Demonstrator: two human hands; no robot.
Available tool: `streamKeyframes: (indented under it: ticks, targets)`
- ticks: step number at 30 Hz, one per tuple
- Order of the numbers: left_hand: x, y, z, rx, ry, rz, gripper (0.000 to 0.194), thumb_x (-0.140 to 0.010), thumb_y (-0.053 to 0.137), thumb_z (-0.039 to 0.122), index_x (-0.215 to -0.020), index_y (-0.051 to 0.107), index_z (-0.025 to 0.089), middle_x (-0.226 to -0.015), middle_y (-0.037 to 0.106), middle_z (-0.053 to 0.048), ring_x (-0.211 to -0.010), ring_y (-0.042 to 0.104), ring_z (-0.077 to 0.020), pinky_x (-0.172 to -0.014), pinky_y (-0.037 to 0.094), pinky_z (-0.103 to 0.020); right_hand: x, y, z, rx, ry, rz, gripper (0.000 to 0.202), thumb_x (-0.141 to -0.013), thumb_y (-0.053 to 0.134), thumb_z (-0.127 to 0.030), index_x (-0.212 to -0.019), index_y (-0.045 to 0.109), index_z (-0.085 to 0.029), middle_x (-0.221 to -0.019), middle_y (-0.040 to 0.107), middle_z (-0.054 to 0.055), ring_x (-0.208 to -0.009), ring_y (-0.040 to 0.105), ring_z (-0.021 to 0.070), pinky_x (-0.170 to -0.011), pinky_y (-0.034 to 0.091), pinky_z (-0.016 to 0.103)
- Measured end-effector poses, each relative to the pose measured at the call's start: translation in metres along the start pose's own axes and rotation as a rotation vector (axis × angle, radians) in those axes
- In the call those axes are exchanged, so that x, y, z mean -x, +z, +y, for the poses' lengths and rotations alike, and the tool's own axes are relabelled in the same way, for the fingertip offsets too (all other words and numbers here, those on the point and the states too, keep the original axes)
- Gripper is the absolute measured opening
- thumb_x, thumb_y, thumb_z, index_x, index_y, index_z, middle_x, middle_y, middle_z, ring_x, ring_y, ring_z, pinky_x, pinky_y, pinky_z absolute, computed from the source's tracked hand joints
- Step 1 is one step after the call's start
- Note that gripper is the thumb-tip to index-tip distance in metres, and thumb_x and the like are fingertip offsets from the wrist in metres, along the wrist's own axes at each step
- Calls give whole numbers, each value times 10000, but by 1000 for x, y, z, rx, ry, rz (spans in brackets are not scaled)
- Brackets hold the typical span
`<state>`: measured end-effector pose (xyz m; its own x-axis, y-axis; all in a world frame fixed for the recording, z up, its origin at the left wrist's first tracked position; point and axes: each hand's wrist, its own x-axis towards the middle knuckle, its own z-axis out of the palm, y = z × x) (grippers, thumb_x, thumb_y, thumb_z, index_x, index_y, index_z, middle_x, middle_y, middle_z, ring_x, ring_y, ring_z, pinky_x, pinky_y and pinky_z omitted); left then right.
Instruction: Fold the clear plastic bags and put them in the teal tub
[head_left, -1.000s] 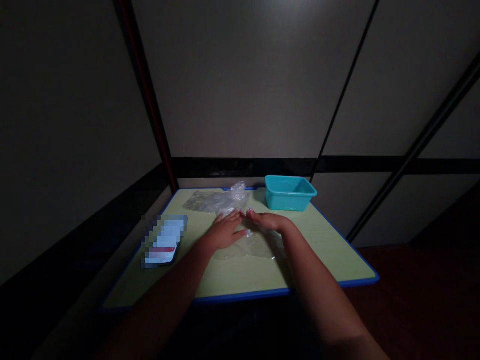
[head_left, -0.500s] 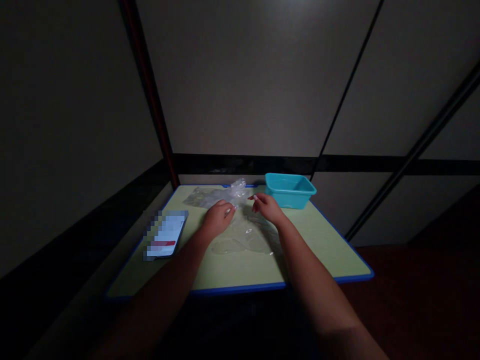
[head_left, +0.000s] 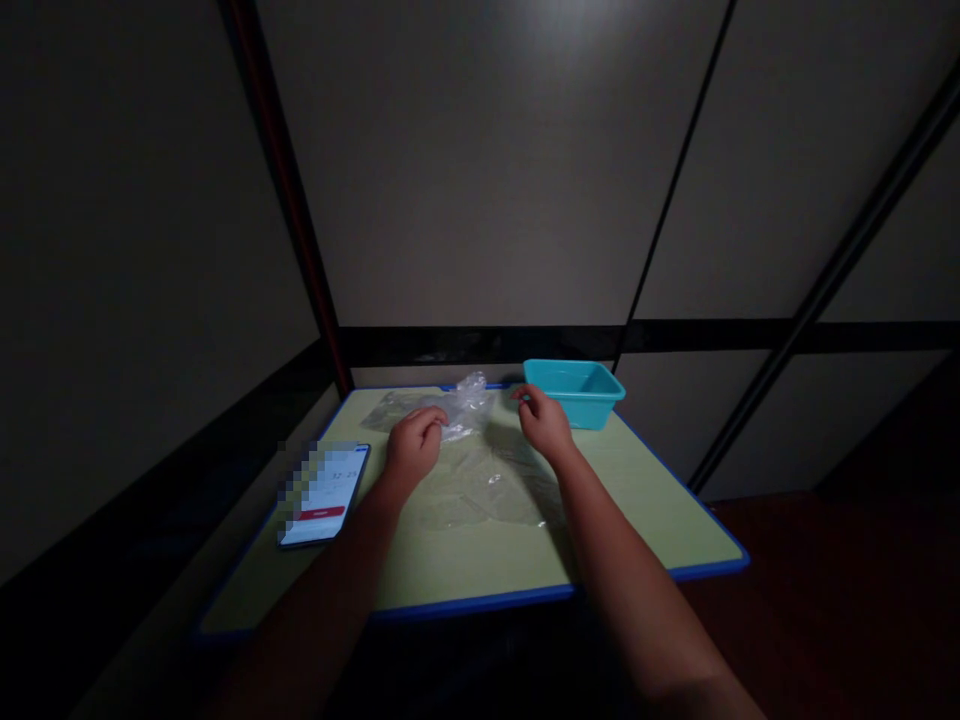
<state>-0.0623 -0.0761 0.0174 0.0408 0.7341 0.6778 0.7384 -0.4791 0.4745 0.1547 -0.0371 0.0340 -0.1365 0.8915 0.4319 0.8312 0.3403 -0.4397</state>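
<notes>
My left hand (head_left: 416,440) is over the left part of the table, its fingers curled together by the crumpled clear plastic bag (head_left: 472,395). What lies between those fingertips, if anything, is too small to make out. My right hand (head_left: 543,424) hovers in front of the turquoise basket, fingers bent and thumb apart, with nothing visible in them. Between my forearms a thin transparent plastic sheet or flat bag (head_left: 487,495) lies spread on the table, creased and shiny in places.
The turquoise basket (head_left: 589,408) stands at the table's back right. A phone (head_left: 326,497) with a lit screen lies at the left. The pale green table (head_left: 480,570) has a blue rim, and panelled walls rise behind it and on the left.
My hands have moved apart, the left one leftward and the right one slightly rightward. The view has tilted a little, so the table sits lower.
</notes>
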Motion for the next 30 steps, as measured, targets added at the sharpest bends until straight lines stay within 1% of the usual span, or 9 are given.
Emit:
streamKeyframes:
  ticks: [2,4,7,10,13,17,21,26,30]
  targets:
    - [3,5,1,-43,13,-239,284,-768,398,139,-837,664,211,-798,674,-10,-779,608,-168,-726,462,-254,1,2,-1,60,-30,-105,339,-840,359,-226,-1064,613,-208,-847,680,46,-755,597,184,-640,376,242]
    - [7,11,2,-136,49,-432,300,-793,440,186,-980,668,240,-908,696,-14,-836,623,-182,-760,461,-265,2,8,-2,128,-95,-237,327,-815,411,-209,-1042,646,-221,-915,695,51,-812,613,191,-672,386,238]
    - [12,17,2,-250,72,-541,364,-846,438,263,-1174,596,262,-1095,666,-32,-965,613,-208,-836,446,-295,4,17,-2,171,-182,-381,356,-790,454,-185,-1070,666,-242,-1014,696,54,-901,623,201,-722,400,233]
    - [14,17,-1,-305,47,-588,394,-876,416,313,-1246,548,273,-1174,631,-36,-1034,593,-222,-876,431,-315,6,21,-1,141,-235,-494,364,-789,472,-182,-1079,674,-267,-1073,683,50,-937,626,197,-731,410,220]
    - [14,18,-4,-316,15,-634,402,-881,421,344,-1263,533,286,-1210,610,-32,-1078,573,-227,-896,419,-319,8,20,-3,179,-254,-564,326,-807,479,-210,-1049,691,-265,-1059,687,64,-919,636,201,-721,414,221]
    - [17,22,-9,-334,0,-681,426,-877,438,399,-1278,518,278,-1221,601,-51,-1088,569,-245,-899,415,-334,9,21,-4,265,-245,-605,301,-819,482,-246,-1024,703,-229,-1019,695,99,-894,644,214,-707,417,235]
    - [19,25,-13,-363,1,-667,442,-876,434,435,-1256,542,237,-1195,612,-93,-1073,575,-269,-890,421,-349,9,23,-2,278,-231,-608,320,-840,463,-276,-1064,687,-234,-1033,690,109,-895,642,217,-705,419,246]
    - [18,23,-14,-384,26,-670,471,-880,418,450,-1288,508,233,-1217,598,-92,-1092,564,-263,-895,422,-335,9,22,-2,282,-192,-625,336,-862,443,-322,-1073,684,-219,-1029,688,127,-879,645,220,-701,423,250]
    - [18,22,-13,-402,26,-678,503,-879,406,467,-1317,474,229,-1202,607,-97,-1068,579,-266,-868,432,-331,8,19,-2,275,-210,-656,352,-834,488,-284,-1153,637,-278,-1048,687,93,-859,649,216,-701,425,253]
